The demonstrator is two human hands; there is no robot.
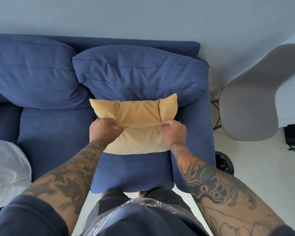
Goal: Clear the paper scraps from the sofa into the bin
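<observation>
The person stood at the right end of the blue sofa (54, 143), leaning over the seat. A yellow cushion (138, 116) lay flat there, its far edge tucked against the right back cushion (140, 72). Both hands worked its cover: the left hand (104, 129) had its grip closed on a bunch of the yellow fabric, and the right hand (173, 131) pinched the cloth near the seam, so the cover was pulled taut between them. I could see no paper scraps on the seat. The bin (224, 163), lined with a black bag, stood on the floor just beside the sofa's right arm. A grey chair (249, 106) stood further right, and a white pillow (7, 167) lay at the left.
</observation>
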